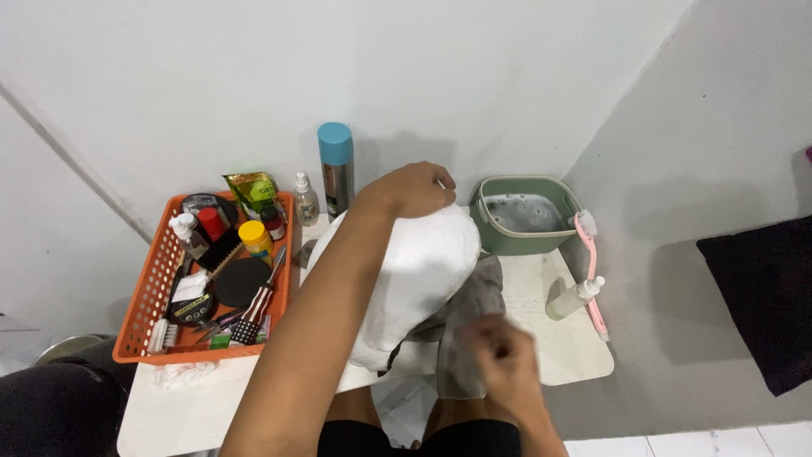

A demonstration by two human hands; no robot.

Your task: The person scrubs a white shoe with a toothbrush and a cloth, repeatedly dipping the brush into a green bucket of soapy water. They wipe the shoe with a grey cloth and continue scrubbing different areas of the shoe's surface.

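Note:
My left hand point(412, 189) grips the far end of a white shoe point(419, 271) and holds it raised over the small white table point(575, 347). My left forearm lies along the shoe's left side. My right hand point(501, 349) is blurred and closed on a grey cloth point(474, 305) that hangs beneath and to the right of the shoe. The shoe's underside and the cloth's far part are hidden.
An orange basket point(139, 305) with brushes, bottles and tins stands at the left. A blue-capped spray can point(336, 167) and a small spray bottle point(305, 200) stand behind. A green tub point(523, 214) of soapy water, a pink brush point(589, 254) and a white bottle point(575, 297) are at the right.

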